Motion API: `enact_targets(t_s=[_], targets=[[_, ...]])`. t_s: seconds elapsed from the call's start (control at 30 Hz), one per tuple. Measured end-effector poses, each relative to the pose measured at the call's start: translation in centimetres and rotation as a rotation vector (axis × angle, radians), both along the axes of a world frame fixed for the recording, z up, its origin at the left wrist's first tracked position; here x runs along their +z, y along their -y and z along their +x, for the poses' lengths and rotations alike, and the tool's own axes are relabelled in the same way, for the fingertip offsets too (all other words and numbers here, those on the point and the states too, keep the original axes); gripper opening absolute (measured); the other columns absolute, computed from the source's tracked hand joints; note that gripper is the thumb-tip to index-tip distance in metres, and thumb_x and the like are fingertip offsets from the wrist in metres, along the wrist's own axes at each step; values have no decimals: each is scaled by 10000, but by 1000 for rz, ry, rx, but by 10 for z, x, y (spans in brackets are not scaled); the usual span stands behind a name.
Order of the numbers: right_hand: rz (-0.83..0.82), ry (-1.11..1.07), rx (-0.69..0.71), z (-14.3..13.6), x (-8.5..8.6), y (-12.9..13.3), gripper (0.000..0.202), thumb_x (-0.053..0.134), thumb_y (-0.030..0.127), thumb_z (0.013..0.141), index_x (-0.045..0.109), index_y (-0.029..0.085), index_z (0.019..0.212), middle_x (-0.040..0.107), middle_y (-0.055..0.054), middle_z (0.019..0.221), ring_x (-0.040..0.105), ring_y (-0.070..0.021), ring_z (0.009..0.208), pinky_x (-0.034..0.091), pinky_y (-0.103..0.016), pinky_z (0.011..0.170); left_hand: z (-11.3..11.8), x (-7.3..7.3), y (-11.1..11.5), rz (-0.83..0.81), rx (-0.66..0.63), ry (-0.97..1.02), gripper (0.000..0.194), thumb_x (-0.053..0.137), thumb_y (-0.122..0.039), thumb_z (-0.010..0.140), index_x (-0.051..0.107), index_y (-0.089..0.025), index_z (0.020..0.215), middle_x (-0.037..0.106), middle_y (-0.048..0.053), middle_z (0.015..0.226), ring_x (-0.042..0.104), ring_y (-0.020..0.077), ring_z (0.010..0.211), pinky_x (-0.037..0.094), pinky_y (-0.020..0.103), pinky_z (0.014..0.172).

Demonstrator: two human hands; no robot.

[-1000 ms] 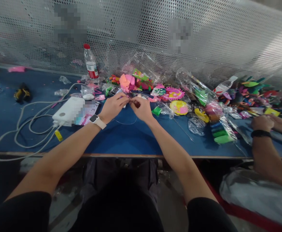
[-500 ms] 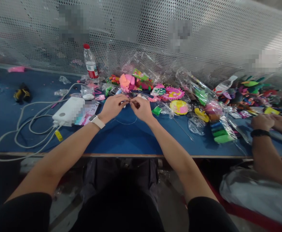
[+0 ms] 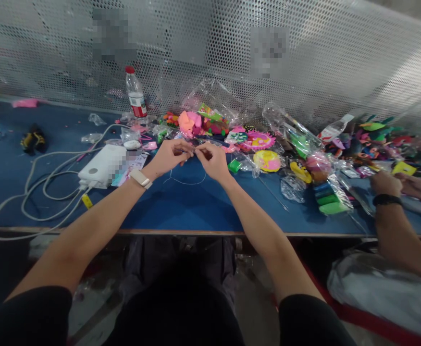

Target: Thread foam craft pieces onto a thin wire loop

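Note:
Over the blue tabletop, my left hand and my right hand meet almost fingertip to fingertip. Both are closed in a pinch. A thin pale thread sags in a loop below them, running from the left fingers toward the right. Whatever else sits between the fingertips is too small to make out. Just behind my hands lies a pink and orange foam piece among plastic wrappers. To the right of my right hand is a small green piece.
A white power bank with looped cables lies left, near a capped bottle. Foam pieces, including a yellow oval one, line the mesh panel. Another person's hands work at far right beside green clay sticks.
My left hand has shifted slightly, its wrist turning and fingers spreading a little from the right fingertips. More thread shows under the left hand. The other person's hands have moved slightly apart.

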State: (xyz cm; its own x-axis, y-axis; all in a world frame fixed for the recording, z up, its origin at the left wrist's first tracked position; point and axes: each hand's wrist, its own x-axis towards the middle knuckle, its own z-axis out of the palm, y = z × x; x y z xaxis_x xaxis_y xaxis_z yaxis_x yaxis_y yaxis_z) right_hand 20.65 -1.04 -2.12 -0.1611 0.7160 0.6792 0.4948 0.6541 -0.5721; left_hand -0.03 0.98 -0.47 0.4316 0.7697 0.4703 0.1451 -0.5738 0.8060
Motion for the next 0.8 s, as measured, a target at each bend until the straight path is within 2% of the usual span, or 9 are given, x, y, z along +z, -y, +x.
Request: enact_targets(t_s=[0.17, 0.4, 0.53, 0.67, 0.8], targets=[[-88, -12, 14, -1, -3, -2, 142, 659, 296, 996, 709, 232, 879, 605, 29, 667, 501, -141, 601, 422, -325, 643, -2, -3, 1, 245, 137, -173, 153, 749, -259, 884, 779, -180, 1010, 821, 53, 929, 698, 136, 693, 570, 276, 701], [-34, 30, -18, -3, -4, -1, 96, 667, 239, 989, 724, 233, 912, 689, 9, 768, 564, -147, 649, 462, -326, 685, -7, -5, -3, 361, 197, -289, 179, 813, -352, 891, 807, -218, 1010, 836, 30, 930, 700, 144, 691, 550, 289, 734], [-16, 65, -28, -2, -4, -1, 106, 644, 243, 1001, 736, 237, 949, 713, -6, 824, 597, -161, 691, 484, -334, 710, -4, -1, 2, 305, 179, -205, 178, 773, -383, 935, 790, -207, 918, 816, 34, 866, 706, 155, 720, 532, 288, 712], [36, 166, -42, -4, -4, 3, 131, 625, 257, 1020, 747, 236, 980, 735, -28, 882, 630, -184, 759, 496, -351, 753, -3, 2, 0, 151, 123, -93, 359, 714, -455, 986, 705, -193, 741, 703, 16, 650, 632, 132, 595, 483, 277, 615], [50, 282, -36, -8, -3, 10, 194, 565, 249, 1051, 755, 237, 1014, 755, -51, 960, 650, -195, 824, 489, -356, 776, -5, -1, -10, 12, 35, -93, 478, 693, -501, 999, 636, -204, 630, 620, 12, 570, 540, 112, 536, 420, 273, 558]])
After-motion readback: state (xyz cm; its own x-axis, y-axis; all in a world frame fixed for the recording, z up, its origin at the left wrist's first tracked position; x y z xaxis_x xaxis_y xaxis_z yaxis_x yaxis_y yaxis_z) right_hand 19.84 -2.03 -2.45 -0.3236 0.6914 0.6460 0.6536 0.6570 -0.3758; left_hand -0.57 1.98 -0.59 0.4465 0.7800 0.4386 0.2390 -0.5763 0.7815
